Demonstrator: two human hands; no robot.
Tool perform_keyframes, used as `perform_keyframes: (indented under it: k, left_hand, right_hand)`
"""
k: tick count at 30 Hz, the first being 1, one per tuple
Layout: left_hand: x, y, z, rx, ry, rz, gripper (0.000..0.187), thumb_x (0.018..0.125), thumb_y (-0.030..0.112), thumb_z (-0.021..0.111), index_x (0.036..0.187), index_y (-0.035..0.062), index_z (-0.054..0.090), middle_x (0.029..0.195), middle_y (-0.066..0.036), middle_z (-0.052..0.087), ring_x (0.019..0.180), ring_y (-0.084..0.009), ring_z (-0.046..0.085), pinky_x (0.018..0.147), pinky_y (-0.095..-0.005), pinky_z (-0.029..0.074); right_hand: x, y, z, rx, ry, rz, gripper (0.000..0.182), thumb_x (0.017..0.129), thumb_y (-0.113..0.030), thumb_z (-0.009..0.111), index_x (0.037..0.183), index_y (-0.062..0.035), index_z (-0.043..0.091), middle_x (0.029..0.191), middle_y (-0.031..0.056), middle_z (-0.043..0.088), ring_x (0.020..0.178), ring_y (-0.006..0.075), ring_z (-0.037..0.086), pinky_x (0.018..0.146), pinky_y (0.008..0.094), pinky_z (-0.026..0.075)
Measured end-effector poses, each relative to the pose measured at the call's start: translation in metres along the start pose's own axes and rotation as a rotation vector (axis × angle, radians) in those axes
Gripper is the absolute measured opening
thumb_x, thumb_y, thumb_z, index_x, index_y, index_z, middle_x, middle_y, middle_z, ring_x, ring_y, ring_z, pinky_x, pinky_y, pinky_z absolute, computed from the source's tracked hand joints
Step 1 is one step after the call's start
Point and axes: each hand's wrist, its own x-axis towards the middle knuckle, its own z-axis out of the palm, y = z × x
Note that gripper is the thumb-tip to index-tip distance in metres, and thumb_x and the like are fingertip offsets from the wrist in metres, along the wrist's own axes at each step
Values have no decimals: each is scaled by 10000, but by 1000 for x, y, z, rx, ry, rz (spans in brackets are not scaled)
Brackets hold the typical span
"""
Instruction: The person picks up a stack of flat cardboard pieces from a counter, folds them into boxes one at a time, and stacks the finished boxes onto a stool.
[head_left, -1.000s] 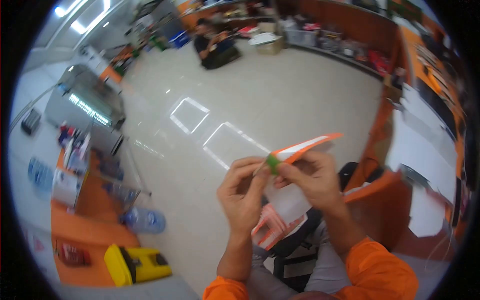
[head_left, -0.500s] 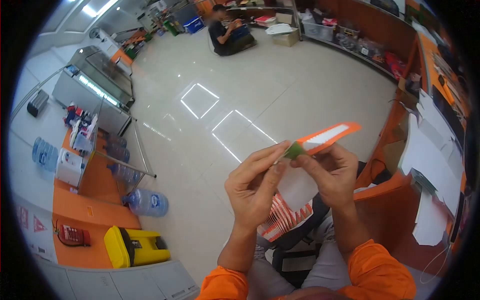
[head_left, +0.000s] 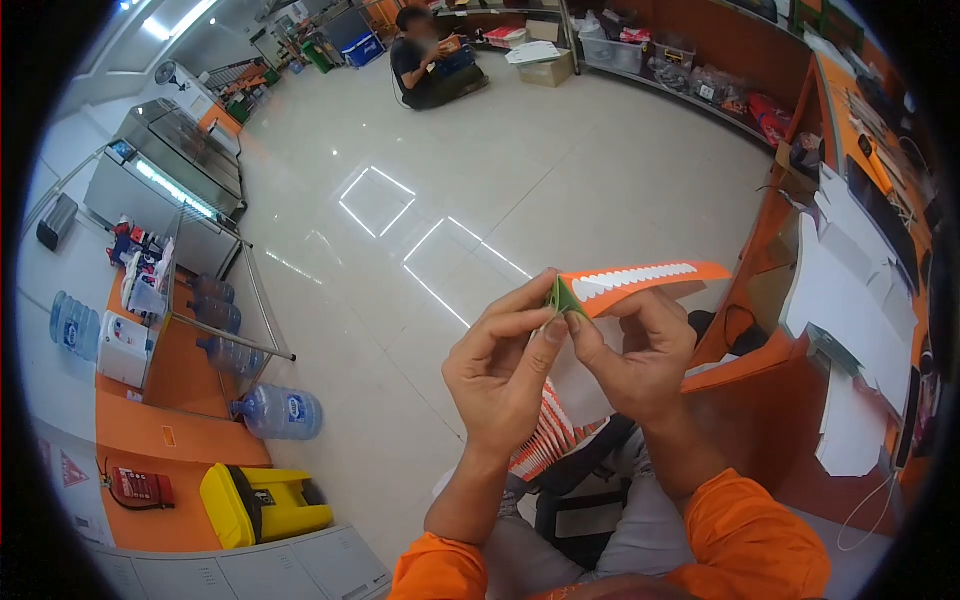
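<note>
Between my two hands is an orange folded paper card (head_left: 640,284) with a white scalloped strip and a green end. My left hand (head_left: 505,365) is closed, thumb and fingertips pinching the green end. My right hand (head_left: 640,360) is closed too, its thumb at the green corner and its fingers behind the orange part. Below them a plain pale sheet (head_left: 583,380) shows, partly hidden by the hands. A stack of orange-and-white striped papers (head_left: 550,435) lies fanned out over my lap, its edges overlapping.
On my right, a desk bears white paper sheets (head_left: 850,290). A large water bottle (head_left: 283,411) lies on the floor at left, near a yellow bin (head_left: 265,505) and a fire extinguisher (head_left: 140,488). Another person (head_left: 430,65) sits on the floor far ahead.
The card has turned so its scalloped strip shows more fully, and the green end now appears folded. My left fingertips have closed in on that end. The view has shifted slightly.
</note>
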Motion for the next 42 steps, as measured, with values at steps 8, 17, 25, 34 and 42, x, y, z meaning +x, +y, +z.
perform_keyframes:
  k: [8,17,25,34,42]
  left_hand:
    - [1,7,-1,23,11,6,141,935,-48,694,1070,-90,693,1285,-275,644,1189,-284,652,1023,-399,538]
    - [1,9,-2,90,6,14,138,930,-51,698,1061,-96,699,1274,-275,648,1174,-289,658,1006,-396,549]
    - [2,15,-10,162,-27,-35,145,883,-78,735,1025,-50,742,1231,-245,675,1147,-280,675,999,-391,559]
    - [5,19,-20,225,-85,-77,192,853,-76,761,1040,-34,759,1205,-229,708,1152,-274,686,1003,-379,555]
    - [6,19,-11,539,-162,165,263,829,-74,780,1086,-22,753,1222,-261,702,1150,-295,701,995,-361,541]
  right_hand:
    - [3,-2,-8,324,-117,221,138,884,42,751,1013,75,716,1005,121,724,926,157,690,813,298,555]
    - [0,1,-9,425,-150,264,160,894,50,746,1049,74,715,1029,126,725,981,160,684,883,307,551]
    - [1,11,-10,461,-188,345,183,907,43,734,1083,84,709,1049,131,727,1010,177,686,920,330,555]
    - [-6,18,0,447,-202,351,205,910,38,676,1111,78,688,1064,95,710,979,134,657,876,289,526]
    - [-18,25,8,498,-1,302,210,898,26,641,1102,71,661,987,60,683,911,92,628,826,274,525]
